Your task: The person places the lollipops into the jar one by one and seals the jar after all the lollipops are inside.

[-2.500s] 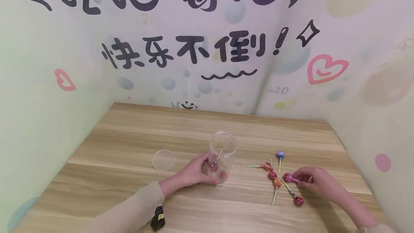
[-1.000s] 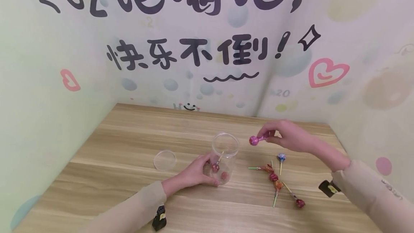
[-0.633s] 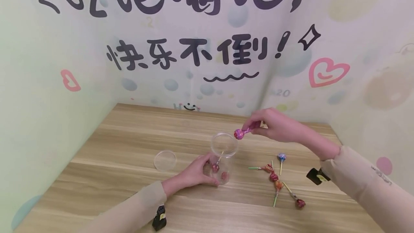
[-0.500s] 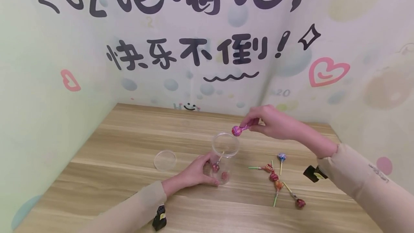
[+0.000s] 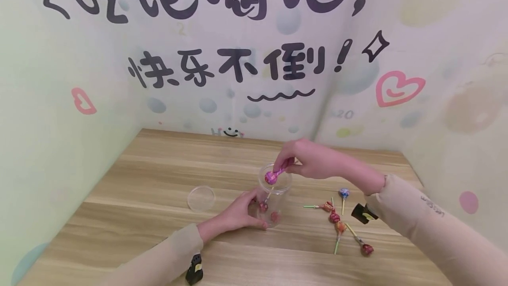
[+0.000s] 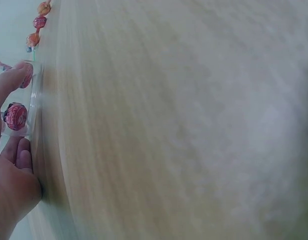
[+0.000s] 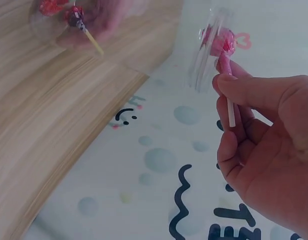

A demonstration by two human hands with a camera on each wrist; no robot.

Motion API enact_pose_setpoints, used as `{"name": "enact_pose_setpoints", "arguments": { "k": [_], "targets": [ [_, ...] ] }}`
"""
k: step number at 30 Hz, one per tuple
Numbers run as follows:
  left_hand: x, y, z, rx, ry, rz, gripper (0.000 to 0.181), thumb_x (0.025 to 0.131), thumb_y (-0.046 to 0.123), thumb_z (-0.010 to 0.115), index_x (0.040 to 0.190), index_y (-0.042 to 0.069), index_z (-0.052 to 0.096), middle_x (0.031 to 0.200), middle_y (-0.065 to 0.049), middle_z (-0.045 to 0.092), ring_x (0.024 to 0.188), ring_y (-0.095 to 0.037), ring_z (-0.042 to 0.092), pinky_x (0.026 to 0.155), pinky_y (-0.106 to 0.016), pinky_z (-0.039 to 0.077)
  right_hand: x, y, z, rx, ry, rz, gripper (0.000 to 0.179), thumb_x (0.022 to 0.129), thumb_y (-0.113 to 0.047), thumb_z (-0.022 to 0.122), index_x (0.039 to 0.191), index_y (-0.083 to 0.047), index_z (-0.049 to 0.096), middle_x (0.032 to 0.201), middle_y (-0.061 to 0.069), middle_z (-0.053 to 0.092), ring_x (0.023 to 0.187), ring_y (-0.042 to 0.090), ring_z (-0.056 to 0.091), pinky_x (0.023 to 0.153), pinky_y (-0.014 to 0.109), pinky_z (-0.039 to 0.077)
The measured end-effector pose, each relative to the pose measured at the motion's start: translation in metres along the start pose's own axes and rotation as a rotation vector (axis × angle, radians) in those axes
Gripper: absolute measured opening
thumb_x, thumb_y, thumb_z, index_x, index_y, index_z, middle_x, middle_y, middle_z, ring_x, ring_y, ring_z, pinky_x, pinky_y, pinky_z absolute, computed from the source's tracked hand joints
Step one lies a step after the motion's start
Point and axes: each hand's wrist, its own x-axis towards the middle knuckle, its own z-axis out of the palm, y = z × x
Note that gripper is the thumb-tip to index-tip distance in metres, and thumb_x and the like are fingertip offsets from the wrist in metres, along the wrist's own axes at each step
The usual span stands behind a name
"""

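A clear plastic jar (image 5: 280,198) stands upright on the wooden table, two red-wrapped lollipops inside it; one of them, a dark red lollipop (image 7: 75,18), has a yellow stick. My left hand (image 5: 237,212) grips the jar's lower side, thumb in front. Over the jar's mouth, my right hand (image 5: 311,159) pinches a pink lollipop (image 5: 271,177) by its stick, candy end tipped down at the rim. In the right wrist view the thumb and fingers hold the pink lollipop's white stick (image 7: 231,112). How deep the candy sits within the rim is hard to tell.
Several lollipops lie right of the jar: a blue lollipop (image 5: 344,193), an orange lollipop (image 5: 340,227) among others in a cluster, and a dark red lollipop (image 5: 367,249). A clear round lid (image 5: 201,198) lies left of the jar. A printed wall (image 5: 238,114) borders the table's back.
My right hand has picked up the pink lollipop from the table's right side and carried it left, then down to the jar's mouth. The left hand has stayed on the jar.
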Motion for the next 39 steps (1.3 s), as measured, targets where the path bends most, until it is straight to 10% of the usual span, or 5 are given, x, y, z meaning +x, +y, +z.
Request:
{"name": "enact_pose_setpoints", "arguments": {
  "k": [39],
  "targets": [
    [-0.001,-0.001,0.0,0.015,0.009,-0.012,0.048,0.07,0.025,0.089,0.105,0.018,0.057,0.103,0.007,0.063,0.107,-0.011,0.055,0.105,-0.033,0.044,0.008,-0.005,0.014,0.018,-0.074,-0.015,0.021,0.088,0.001,0.066,0.098,-0.014,0.077,0.09,-0.003,0.07,0.088,0.009,0.064,0.081,0.02,0.055]
  ]
}}
